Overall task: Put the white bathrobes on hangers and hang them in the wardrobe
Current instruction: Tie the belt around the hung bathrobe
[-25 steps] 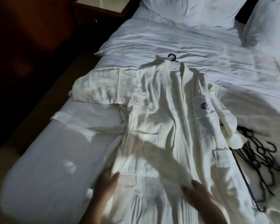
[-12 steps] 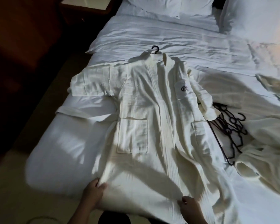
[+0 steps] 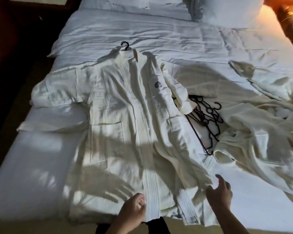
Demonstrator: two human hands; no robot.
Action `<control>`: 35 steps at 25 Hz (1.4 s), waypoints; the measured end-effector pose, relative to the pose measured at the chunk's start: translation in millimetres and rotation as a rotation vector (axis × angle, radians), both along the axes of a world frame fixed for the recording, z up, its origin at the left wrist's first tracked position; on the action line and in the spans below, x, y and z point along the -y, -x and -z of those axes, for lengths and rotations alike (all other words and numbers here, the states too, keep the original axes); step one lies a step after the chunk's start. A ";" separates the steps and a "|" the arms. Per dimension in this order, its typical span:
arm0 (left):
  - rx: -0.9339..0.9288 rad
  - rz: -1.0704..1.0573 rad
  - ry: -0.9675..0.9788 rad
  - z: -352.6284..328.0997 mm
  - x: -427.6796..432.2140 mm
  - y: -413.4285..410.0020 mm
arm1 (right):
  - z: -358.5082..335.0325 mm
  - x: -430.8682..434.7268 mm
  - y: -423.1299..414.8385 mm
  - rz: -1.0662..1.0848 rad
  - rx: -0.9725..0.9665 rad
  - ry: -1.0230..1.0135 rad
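A white bathrobe (image 3: 118,119) lies spread face up on the bed (image 3: 159,32), with a dark crest on its chest. The black hook of a hanger (image 3: 125,45) sticks out at its collar. My left hand (image 3: 134,212) grips the ribbed front band at the bottom hem, fingers curled on the cloth. My right hand (image 3: 218,194) hovers with fingers spread at the right edge of the hem, touching the cloth without gripping it. A second white bathrobe (image 3: 260,132) lies crumpled to the right. Between the two robes lies a pile of black hangers (image 3: 205,115).
Pillows (image 3: 227,9) line the head of the bed. A dark nightstand (image 3: 32,4) stands at the top left, with dim floor along the bed's left side. Warm lamp light glows at the top right. The wardrobe is out of view.
Both hands have left the hem's outer parts and shifted right. The left now holds the centre band, and the right has opened beside the right flap. The view has swung right.
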State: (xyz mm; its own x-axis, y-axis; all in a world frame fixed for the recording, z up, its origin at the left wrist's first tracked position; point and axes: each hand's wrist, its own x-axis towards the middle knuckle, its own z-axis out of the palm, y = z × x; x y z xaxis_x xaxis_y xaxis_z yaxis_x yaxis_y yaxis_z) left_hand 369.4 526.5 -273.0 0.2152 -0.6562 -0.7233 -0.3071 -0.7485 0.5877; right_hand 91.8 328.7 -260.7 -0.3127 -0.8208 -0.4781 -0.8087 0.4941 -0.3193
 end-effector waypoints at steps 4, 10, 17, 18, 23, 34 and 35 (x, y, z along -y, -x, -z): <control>-0.144 0.004 -0.007 17.1 95.4 89.2 | 40.3 41.2 28.2 -0.068 0.266 -0.312; -0.231 -0.429 -0.061 31.8 127.2 108.0 | 12.8 55.7 40.7 0.050 0.671 -0.334; -0.598 -0.814 -0.092 39.5 36.0 70.8 | 9.0 71.0 85.7 0.189 1.064 -0.829; -0.600 -0.841 -0.086 43.0 32.3 71.7 | 9.9 72.6 87.7 0.158 0.990 -0.808; -0.504 -0.618 -0.168 52.3 35.5 88.5 | 17.0 69.3 82.2 0.097 0.596 -0.468; -0.094 -0.422 -0.199 54.5 25.7 98.0 | 32.2 42.8 91.5 0.028 0.355 -0.428; -0.065 -0.375 -0.233 54.7 26.0 95.8 | 33.4 44.8 89.6 -0.157 0.212 -0.430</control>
